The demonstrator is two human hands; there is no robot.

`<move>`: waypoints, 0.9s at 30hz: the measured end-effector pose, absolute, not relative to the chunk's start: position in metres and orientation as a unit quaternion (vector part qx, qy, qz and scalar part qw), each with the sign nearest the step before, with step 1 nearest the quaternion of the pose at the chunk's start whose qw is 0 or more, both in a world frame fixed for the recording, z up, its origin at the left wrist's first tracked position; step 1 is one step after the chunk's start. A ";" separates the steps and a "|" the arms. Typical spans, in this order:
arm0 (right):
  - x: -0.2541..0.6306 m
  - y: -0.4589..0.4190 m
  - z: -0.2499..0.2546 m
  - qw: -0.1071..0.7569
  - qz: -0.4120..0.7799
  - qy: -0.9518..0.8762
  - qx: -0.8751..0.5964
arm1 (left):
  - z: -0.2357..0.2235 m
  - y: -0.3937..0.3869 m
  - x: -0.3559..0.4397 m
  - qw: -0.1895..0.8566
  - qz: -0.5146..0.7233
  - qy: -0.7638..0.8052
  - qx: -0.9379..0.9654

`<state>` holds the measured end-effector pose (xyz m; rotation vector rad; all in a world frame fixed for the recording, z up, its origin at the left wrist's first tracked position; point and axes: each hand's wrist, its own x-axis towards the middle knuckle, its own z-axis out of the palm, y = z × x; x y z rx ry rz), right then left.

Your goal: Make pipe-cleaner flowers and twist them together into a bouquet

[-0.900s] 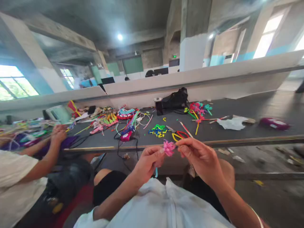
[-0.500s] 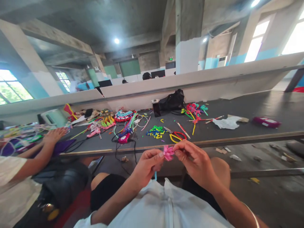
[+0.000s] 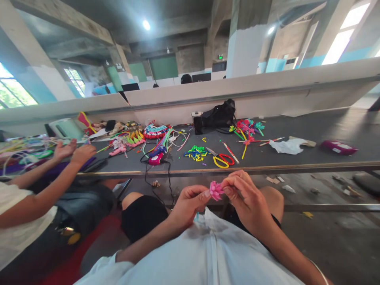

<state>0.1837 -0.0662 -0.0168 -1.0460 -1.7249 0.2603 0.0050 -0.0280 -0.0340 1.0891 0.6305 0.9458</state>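
Above my lap, just short of the table edge, a pink craft flower (image 3: 216,190) with pointed petals sits between my two hands. My left hand (image 3: 191,204) is closed on the flower from the left, and a bit of light blue stem shows below it. From the other side my right hand (image 3: 245,196) pinches a petal at the flower's right edge between thumb and fingers. Beyond the hands lie scissors (image 3: 221,159) with red and yellow handles, and a pile of small green, blue and yellow pieces (image 3: 196,152).
A co-worker's hands (image 3: 73,152) are over the table at the left. On the table lie a pink hot glue gun (image 3: 118,149), finished flowers (image 3: 247,127), a phone (image 3: 198,125), a black bag (image 3: 219,115), white tissue (image 3: 287,145) and a magenta box (image 3: 339,147).
My view has tilted down slightly and shifted. Both my hands stay at the flower, with small finger movement. The co-worker's hands, together before, have moved apart.
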 end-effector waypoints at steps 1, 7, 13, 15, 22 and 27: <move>0.184 -0.069 -0.019 0.521 0.118 -0.721 -0.442 | -0.038 -0.031 0.005 0.710 0.423 0.286 0.485; 0.185 -0.084 -0.026 0.506 0.135 -0.731 -0.438 | -0.056 -0.046 0.002 0.746 0.369 0.298 0.468; 0.183 -0.094 -0.030 0.556 0.146 -0.679 -0.457 | -0.061 -0.047 -0.001 0.760 0.364 0.302 0.445; 0.182 -0.097 -0.034 0.579 0.164 -0.649 -0.465 | -0.063 -0.045 0.000 0.760 0.377 0.292 0.441; 0.174 -0.095 -0.041 0.573 0.203 -0.630 -0.484 | -0.068 -0.042 0.001 0.756 0.376 0.318 0.431; 0.170 -0.089 -0.040 0.564 0.171 -0.645 -0.487 | -0.071 -0.040 0.000 0.759 0.383 0.316 0.421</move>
